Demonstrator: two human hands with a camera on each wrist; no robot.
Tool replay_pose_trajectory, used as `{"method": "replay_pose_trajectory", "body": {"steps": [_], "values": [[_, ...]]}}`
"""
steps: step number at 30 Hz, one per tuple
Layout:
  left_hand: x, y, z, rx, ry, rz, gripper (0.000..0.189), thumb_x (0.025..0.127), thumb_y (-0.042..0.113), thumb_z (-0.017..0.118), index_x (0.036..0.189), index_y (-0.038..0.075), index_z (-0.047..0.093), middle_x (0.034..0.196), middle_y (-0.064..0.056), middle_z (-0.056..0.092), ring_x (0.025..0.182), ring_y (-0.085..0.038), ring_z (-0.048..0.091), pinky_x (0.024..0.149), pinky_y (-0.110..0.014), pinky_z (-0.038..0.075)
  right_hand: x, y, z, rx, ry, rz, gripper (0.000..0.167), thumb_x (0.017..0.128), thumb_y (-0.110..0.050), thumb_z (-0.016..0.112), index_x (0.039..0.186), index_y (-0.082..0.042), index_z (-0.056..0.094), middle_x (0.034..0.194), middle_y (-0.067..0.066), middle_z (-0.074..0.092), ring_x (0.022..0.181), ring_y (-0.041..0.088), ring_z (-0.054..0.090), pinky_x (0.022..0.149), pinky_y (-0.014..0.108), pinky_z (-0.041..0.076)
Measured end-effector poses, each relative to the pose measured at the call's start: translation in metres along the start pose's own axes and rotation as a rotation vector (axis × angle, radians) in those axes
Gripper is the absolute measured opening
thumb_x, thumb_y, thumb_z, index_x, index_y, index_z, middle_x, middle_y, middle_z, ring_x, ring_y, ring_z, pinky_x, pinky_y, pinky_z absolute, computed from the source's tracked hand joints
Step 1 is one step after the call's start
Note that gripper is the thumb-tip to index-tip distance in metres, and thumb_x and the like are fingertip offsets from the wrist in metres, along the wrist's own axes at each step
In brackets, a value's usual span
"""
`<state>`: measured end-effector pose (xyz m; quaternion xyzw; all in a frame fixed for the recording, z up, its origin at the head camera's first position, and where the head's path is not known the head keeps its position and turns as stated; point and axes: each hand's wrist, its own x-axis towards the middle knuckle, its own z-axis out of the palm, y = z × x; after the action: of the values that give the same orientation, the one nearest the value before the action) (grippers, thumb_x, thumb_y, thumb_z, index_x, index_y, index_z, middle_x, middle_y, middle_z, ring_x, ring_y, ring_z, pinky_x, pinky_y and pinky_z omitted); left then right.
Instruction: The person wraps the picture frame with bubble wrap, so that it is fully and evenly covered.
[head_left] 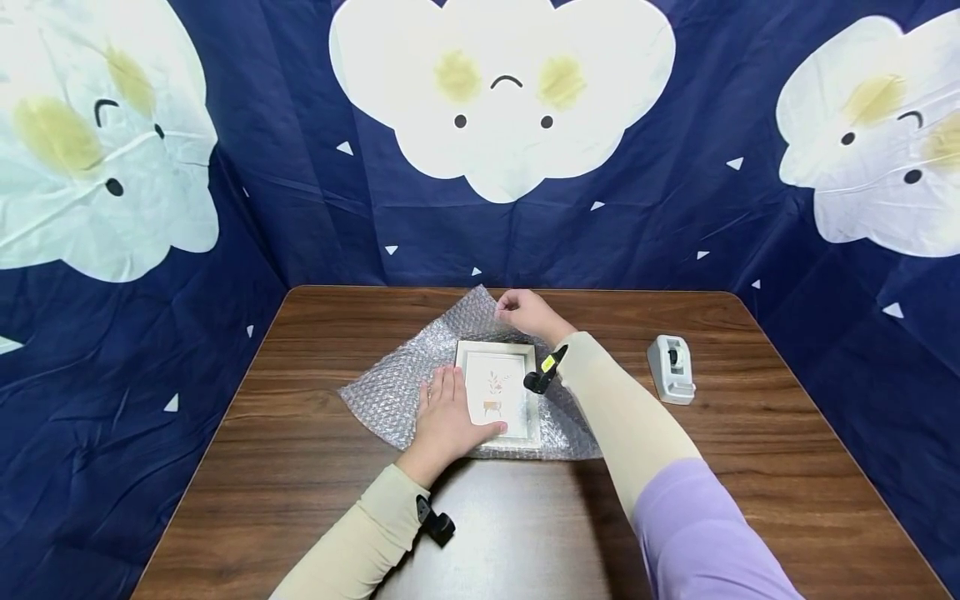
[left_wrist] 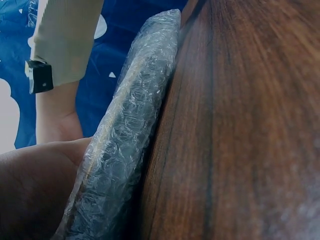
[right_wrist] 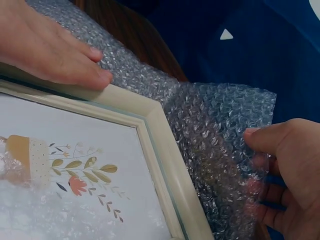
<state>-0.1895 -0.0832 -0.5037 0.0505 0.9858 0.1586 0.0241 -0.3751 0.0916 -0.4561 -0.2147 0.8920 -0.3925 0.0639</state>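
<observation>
A cream picture frame (head_left: pixel 534 417) with a plant print lies face up on a sheet of bubble wrap (head_left: pixel 390 392). My left hand (head_left: pixel 444 421) rests on the frame's left side, fingers straight and thumb across its lower part. Beyond the frame's far edge my right hand (head_left: pixel 531 315) pinches the far edge of the wrap between thumb and curled fingers, seen through the plastic in the right wrist view (right_wrist: pixel 290 170). That part of the wrap is raised. Along the near edge, bubble wrap (left_wrist: pixel 125 135) folds up around the frame, and some lies over the print's lower part.
A white tape dispenser (head_left: pixel 671 369) stands on the wooden table (head_left: pixel 315 500), to the right of the wrap. Behind the table hangs a dark blue cloth (head_left: pixel 300 208) with cloud faces. Each wrist carries a small black camera (head_left: pixel 437 522).
</observation>
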Motion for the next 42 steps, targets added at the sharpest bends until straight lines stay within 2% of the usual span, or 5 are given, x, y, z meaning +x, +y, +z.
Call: {"method": "replay_pose_trajectory", "body": {"steps": [11,17,22,29,42], "values": [[-0.001,0.001,-0.001,-0.004,-0.002,-0.007,0.13,0.076,0.081,0.063,0.159,-0.006,0.014,0.166,-0.023,0.013,0.155,-0.037,0.007,0.123,-0.056,0.003,-0.017,-0.018,-0.007,-0.13,-0.146,-0.151,0.004,0.094,-0.009,0.066,0.095,-0.005,0.067,0.084,0.001,0.066,0.079,0.015,0.058,0.076,0.031,0.049],[-0.001,0.001,-0.001,-0.004,0.001,-0.015,0.13,0.076,0.082,0.062,0.16,-0.005,0.013,0.166,-0.023,0.012,0.155,-0.037,0.006,0.122,-0.057,0.001,-0.025,-0.02,-0.004,-0.251,-0.207,-0.323,0.003,0.09,-0.008,0.067,0.092,-0.01,0.069,0.087,-0.001,0.069,0.082,0.013,0.061,0.081,0.031,0.052],[-0.002,0.001,0.0,0.001,0.002,-0.011,0.13,0.077,0.082,0.062,0.159,-0.005,0.013,0.166,-0.023,0.013,0.155,-0.037,0.006,0.122,-0.058,0.002,-0.032,-0.017,0.002,-0.311,-0.241,-0.446,0.006,0.089,-0.007,0.066,0.087,-0.012,0.067,0.103,0.001,0.074,0.087,0.013,0.064,0.083,0.03,0.052],[-0.002,0.001,0.001,0.002,0.004,-0.01,0.13,0.077,0.081,0.062,0.159,-0.006,0.013,0.166,-0.023,0.013,0.155,-0.037,0.006,0.122,-0.058,0.002,-0.043,-0.016,0.01,-0.444,-0.268,-0.505,0.009,0.089,-0.01,0.068,0.083,-0.016,0.063,0.125,0.003,0.07,0.117,0.023,0.064,0.098,0.038,0.05],[-0.002,0.0,0.003,-0.002,0.018,-0.008,0.131,0.076,0.084,0.06,0.159,-0.006,0.014,0.166,-0.022,0.013,0.155,-0.036,0.006,0.122,-0.058,0.004,-0.049,-0.015,0.024,-0.653,-0.286,-0.651,0.006,0.09,-0.008,0.071,0.088,-0.013,0.07,0.118,0.004,0.073,0.111,0.024,0.064,0.102,0.038,0.048]]}}
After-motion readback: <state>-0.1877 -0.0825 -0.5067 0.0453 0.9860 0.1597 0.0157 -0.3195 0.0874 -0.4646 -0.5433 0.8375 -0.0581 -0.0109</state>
